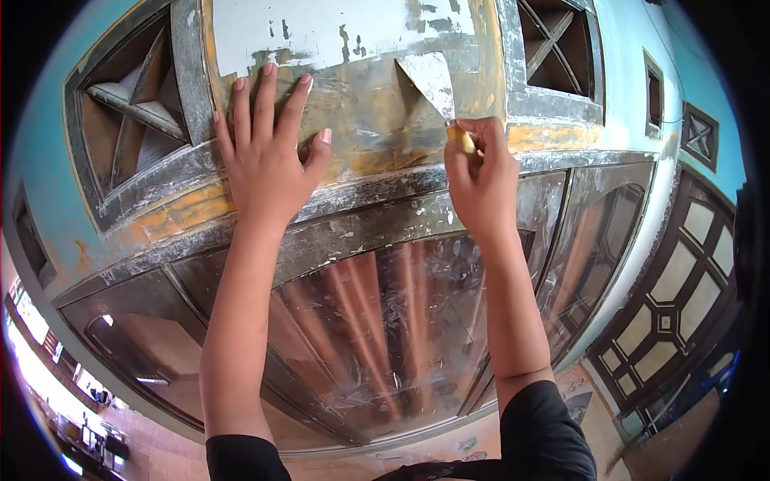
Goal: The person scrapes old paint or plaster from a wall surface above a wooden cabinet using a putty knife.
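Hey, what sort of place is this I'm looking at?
Likely a building front under repainting, above a window. The right hand holds a scraper to a panel of peeling paint, the left hand lies flat on it, and a vent sits beside.

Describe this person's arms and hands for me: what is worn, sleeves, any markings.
The left hand and the right hand are bare: no gloves, rings, watch or bands show. Both forearms are uncovered as well. A black sleeve ends near each elbow, the left sleeve and the right sleeve. Both are plain, with no visible print or markings.
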Demonstrator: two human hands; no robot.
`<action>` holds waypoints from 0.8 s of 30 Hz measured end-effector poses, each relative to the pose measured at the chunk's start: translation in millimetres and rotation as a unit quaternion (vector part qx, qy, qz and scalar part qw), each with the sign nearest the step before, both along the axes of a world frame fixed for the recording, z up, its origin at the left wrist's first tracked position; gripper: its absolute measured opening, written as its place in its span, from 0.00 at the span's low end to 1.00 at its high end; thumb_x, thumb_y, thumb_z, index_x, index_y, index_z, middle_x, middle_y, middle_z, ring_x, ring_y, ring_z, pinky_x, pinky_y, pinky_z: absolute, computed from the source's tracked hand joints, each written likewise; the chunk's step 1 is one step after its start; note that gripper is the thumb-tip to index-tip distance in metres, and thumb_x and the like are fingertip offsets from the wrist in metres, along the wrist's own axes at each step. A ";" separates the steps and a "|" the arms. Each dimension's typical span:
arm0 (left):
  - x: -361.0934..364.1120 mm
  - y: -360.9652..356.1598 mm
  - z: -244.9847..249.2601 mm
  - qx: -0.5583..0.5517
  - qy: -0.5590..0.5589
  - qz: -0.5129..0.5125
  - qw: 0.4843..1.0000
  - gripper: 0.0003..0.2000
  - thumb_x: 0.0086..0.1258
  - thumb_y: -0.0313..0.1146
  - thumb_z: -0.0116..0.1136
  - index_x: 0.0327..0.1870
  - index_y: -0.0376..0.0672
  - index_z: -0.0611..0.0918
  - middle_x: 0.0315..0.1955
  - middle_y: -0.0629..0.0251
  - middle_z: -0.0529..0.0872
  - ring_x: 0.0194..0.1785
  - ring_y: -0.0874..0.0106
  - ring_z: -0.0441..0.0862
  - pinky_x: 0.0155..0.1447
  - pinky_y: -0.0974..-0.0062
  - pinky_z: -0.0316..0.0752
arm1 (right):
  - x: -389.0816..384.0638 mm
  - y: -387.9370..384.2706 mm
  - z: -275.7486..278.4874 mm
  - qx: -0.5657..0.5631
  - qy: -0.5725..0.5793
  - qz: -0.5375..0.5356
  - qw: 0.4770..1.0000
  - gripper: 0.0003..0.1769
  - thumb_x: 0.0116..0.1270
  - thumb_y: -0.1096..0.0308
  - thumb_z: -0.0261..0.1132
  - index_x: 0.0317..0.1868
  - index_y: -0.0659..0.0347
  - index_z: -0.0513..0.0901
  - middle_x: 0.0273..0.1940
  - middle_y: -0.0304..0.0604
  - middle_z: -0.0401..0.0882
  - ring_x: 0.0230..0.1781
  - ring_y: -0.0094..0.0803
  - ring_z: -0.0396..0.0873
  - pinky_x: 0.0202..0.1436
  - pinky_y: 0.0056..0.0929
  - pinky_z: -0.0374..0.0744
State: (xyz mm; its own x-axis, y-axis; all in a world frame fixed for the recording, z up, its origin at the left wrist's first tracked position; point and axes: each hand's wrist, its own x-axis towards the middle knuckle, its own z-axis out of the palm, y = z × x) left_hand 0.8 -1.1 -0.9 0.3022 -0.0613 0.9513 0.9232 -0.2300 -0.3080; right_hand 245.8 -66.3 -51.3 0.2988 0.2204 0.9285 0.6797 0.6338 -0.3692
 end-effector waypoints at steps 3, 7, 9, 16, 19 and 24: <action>-0.6 -0.1 0.9 0.003 0.000 -0.002 1.000 0.30 0.74 0.51 0.56 0.79 0.65 0.71 0.83 0.68 0.62 0.85 0.54 0.54 0.83 0.40 0.45 | 1.9 -3.7 -12.7 -0.060 0.084 0.238 0.966 0.12 0.76 0.71 0.61 0.57 0.59 0.75 0.31 0.46 0.83 0.21 0.25 0.73 0.26 0.29 0.71; -0.1 -1.2 0.4 -0.003 -0.003 -0.002 1.000 0.30 0.74 0.51 0.56 0.79 0.66 0.71 0.83 0.68 0.61 0.85 0.55 0.54 0.83 0.40 0.45 | -2.2 -12.9 -16.4 -0.122 0.204 0.414 0.879 0.15 0.81 0.64 0.57 0.64 0.55 0.72 0.28 0.40 0.79 0.17 0.16 0.60 0.21 0.20 0.58; 0.0 -1.4 0.6 -0.004 -0.004 -0.002 1.000 0.30 0.74 0.51 0.56 0.79 0.66 0.71 0.83 0.68 0.61 0.85 0.55 0.54 0.83 0.40 0.45 | -0.6 -7.6 -19.7 -0.162 0.191 0.444 0.860 0.16 0.82 0.62 0.56 0.65 0.55 0.72 0.27 0.39 0.78 0.17 0.16 0.60 0.21 0.20 0.59; 0.5 -0.2 0.5 0.001 -0.002 -0.004 1.000 0.30 0.73 0.52 0.56 0.78 0.66 0.72 0.82 0.67 0.62 0.85 0.54 0.54 0.83 0.39 0.45 | -12.4 -2.2 1.2 -0.193 0.177 0.417 0.870 0.20 0.82 0.55 0.56 0.62 0.61 0.79 0.24 0.32 0.71 0.21 0.17 0.66 0.24 0.20 0.61; -0.1 0.8 0.3 0.004 0.000 -0.010 1.000 0.30 0.73 0.54 0.56 0.77 0.65 0.73 0.82 0.66 0.63 0.84 0.53 0.55 0.82 0.36 0.46 | -13.5 -3.0 -2.2 -0.187 0.179 0.430 0.865 0.20 0.82 0.55 0.57 0.62 0.61 0.79 0.24 0.31 0.71 0.21 0.16 0.66 0.24 0.20 0.62; 0.4 1.9 0.9 0.012 0.000 -0.010 1.000 0.30 0.73 0.54 0.56 0.77 0.66 0.73 0.81 0.66 0.63 0.84 0.53 0.55 0.82 0.36 0.47 | -15.9 -2.2 2.4 -0.184 0.188 0.416 0.871 0.21 0.82 0.55 0.57 0.64 0.61 0.79 0.24 0.31 0.71 0.21 0.16 0.67 0.24 0.20 0.63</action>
